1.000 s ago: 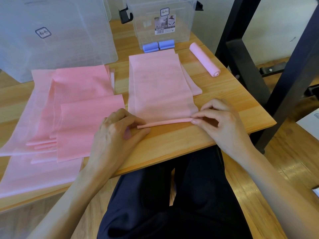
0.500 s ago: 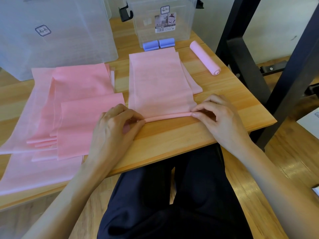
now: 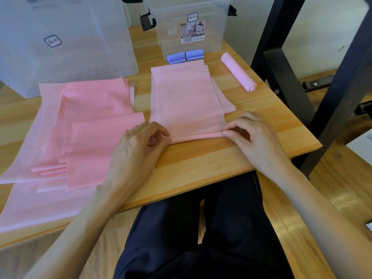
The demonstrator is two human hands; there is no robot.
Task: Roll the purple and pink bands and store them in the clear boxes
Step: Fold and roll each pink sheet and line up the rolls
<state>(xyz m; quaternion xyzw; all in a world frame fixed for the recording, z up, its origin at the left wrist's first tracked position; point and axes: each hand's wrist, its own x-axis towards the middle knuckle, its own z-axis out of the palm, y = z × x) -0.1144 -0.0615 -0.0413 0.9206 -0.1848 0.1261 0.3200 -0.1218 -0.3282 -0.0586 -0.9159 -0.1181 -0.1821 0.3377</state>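
Observation:
A pink band (image 3: 187, 97) lies flat on the wooden table, its near edge turned into a thin roll (image 3: 198, 136). My left hand (image 3: 138, 146) pinches the roll's left end with curled fingers. My right hand (image 3: 253, 137) pinches its right end. A finished pink roll (image 3: 238, 74) lies at the back right. Two purple rolls (image 3: 185, 55) sit inside the small clear box (image 3: 213, 27), seen through its wall. A pile of flat pink bands (image 3: 80, 127) lies to the left.
A large clear box (image 3: 66, 43) stands at the back left. The table's right edge (image 3: 298, 117) is close to my right hand, with a black metal frame (image 3: 285, 67) just beyond. My dark-trousered lap is below the table's near edge.
Both hands have pushed the rolled edge a little away from me and the roll has grown slightly thicker. The left hand's fingers now close on its left end.

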